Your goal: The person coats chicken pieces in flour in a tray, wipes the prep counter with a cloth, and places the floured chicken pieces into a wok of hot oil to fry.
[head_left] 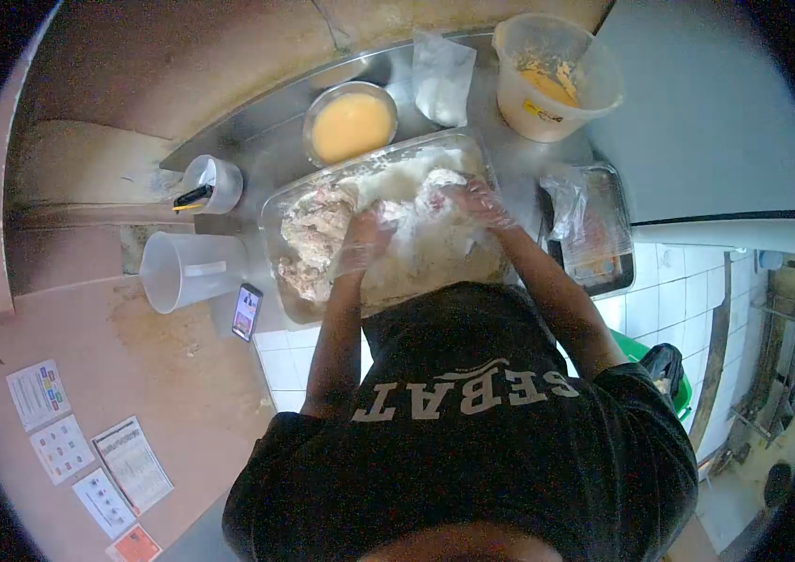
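Observation:
A large rectangular tray (273,217) holds white flour (430,258), with a heap of flour-coated raw meat pieces (318,229) at its left end. Both of my hands are inside the tray, in thin clear plastic gloves. My left hand (369,236) is beside the heap, its fingers curled at a floury piece (399,214). Toward the tray's far right side, my right hand (480,203) grips another thickly floured piece of meat (441,185). Flour and glove partly hide the fingertips and the pieces' shapes.
Behind the tray stand a bowl of orange-yellow liquid (353,126), a bag of white powder (442,84) and a batter-smeared bucket (547,117). Left are a small tub (220,183), a clear jug (177,272) and a phone (247,312). A plastic-covered tray (624,220) sits right.

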A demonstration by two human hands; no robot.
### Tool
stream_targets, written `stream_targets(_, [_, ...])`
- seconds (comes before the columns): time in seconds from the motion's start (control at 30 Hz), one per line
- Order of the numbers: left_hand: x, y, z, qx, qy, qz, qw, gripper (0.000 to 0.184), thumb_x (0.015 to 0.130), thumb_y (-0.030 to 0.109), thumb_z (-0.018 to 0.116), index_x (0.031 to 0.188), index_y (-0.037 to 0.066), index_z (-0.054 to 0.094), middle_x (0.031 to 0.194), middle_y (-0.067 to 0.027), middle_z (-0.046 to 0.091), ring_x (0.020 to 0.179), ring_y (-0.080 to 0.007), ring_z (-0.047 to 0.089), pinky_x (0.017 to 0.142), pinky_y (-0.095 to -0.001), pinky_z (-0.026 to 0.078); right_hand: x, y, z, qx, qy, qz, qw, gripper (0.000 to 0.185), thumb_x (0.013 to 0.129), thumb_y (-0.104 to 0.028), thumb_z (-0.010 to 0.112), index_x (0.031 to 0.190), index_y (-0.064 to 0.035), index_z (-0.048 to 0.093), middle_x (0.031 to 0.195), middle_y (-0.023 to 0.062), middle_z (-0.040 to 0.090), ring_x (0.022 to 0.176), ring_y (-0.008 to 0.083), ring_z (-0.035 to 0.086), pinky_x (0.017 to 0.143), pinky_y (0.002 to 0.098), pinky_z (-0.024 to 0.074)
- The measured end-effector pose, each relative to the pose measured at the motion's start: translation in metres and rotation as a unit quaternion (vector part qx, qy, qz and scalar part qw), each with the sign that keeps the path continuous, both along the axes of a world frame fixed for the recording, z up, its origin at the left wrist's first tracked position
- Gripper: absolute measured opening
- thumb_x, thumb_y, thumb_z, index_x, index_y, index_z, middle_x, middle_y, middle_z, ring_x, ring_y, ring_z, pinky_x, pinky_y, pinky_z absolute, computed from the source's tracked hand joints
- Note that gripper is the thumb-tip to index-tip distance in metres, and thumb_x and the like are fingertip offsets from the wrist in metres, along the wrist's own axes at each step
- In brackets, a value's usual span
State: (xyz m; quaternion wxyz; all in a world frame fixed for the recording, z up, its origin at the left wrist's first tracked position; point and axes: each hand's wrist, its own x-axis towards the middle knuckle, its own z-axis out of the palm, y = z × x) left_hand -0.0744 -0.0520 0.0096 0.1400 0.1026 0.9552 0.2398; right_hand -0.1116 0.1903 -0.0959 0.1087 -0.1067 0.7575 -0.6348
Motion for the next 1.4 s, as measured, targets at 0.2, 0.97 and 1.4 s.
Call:
stream_targets(0.2, [0.002, 0.007, 0.018, -0.051, -0.004, -0.012, 0.999, 0.032, 0.076, 0.024, 0.059, 0.095, -0.002, 0.058, 0.075, -0.0174, 0.062, 0.072, -0.0345, 0.061, 0.068, -0.0427, 0.048, 0.013, 0.006, 0.026, 0.206, 0.205, 0.029, 0.957, 0.035, 0.091, -0.029, 0.043, 0.120, -0.0108, 0.050, 0.113, 0.0170, 0.052, 0.089, 0.0328, 0.057, 0.081, 0.0361, 0.0467])
stream_targets(0.97, [-0.031, 0.019, -0.091, 0.248, -0.061, 0.049, 0.966, 0.048, 0.082, 0.044, 0.051, 0.108, 0.003, 0.056, 0.096, -0.0138, 0.061, 0.100, -0.0244, 0.054, 0.086, -0.0370, 0.043, -0.002, 0.003, -0.003, 0.248, 0.051, -0.031, 0.967, 0.043, 0.080, -0.032, 0.055, 0.113, -0.0061, 0.053, 0.099, 0.0132, 0.058, 0.087, 0.0270, 0.057, 0.080, 0.0375, 0.0456])
stream_targets(1.4, [-0.038, -0.037, -0.132, -0.093, 0.035, -0.032, 0.995, 0.031, 0.077, 0.025, 0.056, 0.092, -0.002, 0.059, 0.085, -0.0231, 0.060, 0.084, -0.0351, 0.058, 0.075, -0.0432, 0.045, -0.001, -0.006, 0.001, 0.224, -0.011, -0.067, 0.972, 0.043, 0.073, -0.027, 0.064, 0.109, -0.0044, 0.056, 0.095, 0.0108, 0.061, 0.084, 0.0237, 0.058, 0.078, 0.0327, 0.0470])
